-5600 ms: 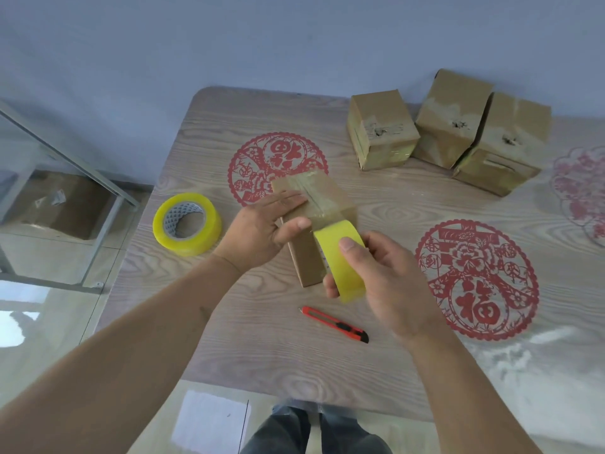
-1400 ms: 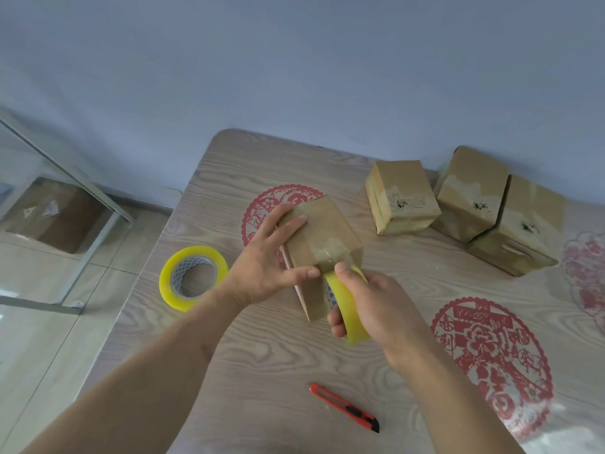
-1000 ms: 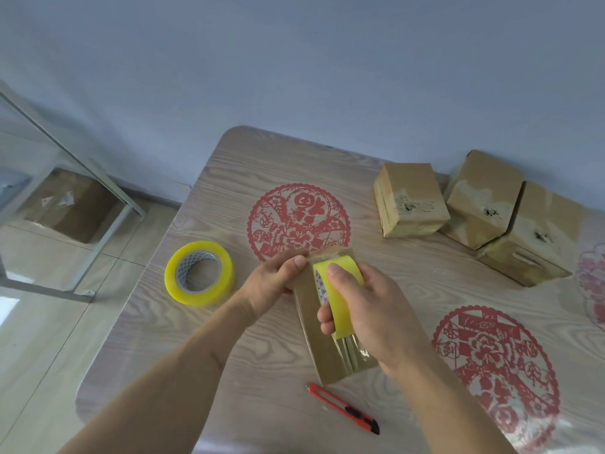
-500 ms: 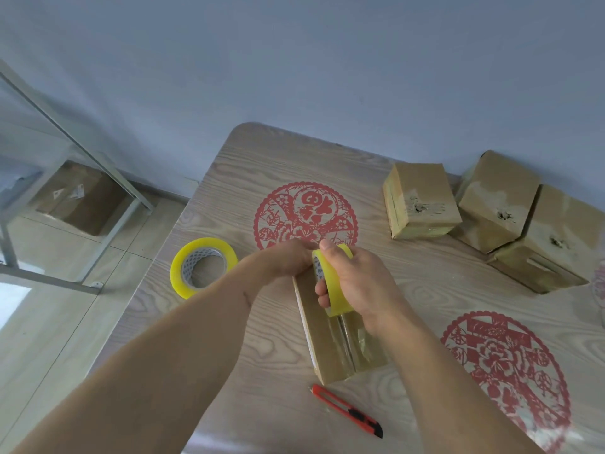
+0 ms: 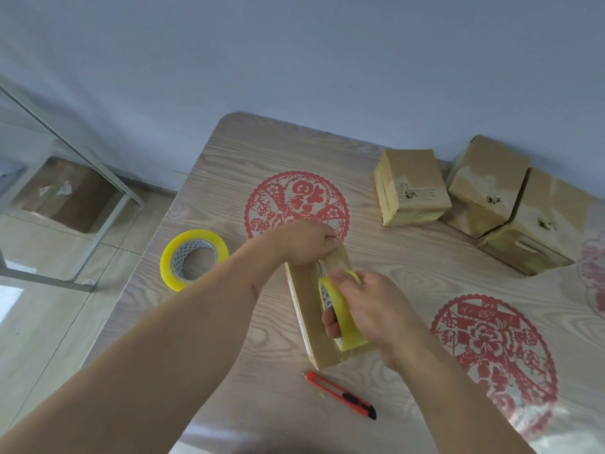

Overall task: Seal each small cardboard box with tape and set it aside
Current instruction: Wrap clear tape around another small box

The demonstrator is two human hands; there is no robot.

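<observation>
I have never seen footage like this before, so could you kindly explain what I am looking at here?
No machine: a person wears a camera on the head, looking down at their own arms over a wooden table. The left hand holds the far end of a small cardboard box; the right hand grips a yellow tape roll on top of it. Nearby lie a spare tape roll, a red utility knife and three more boxes.

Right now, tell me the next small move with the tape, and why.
Probably draw the tape roll in the right hand onward to the near end of the box, since the left hand pins the far end and the knife lies untouched.
</observation>
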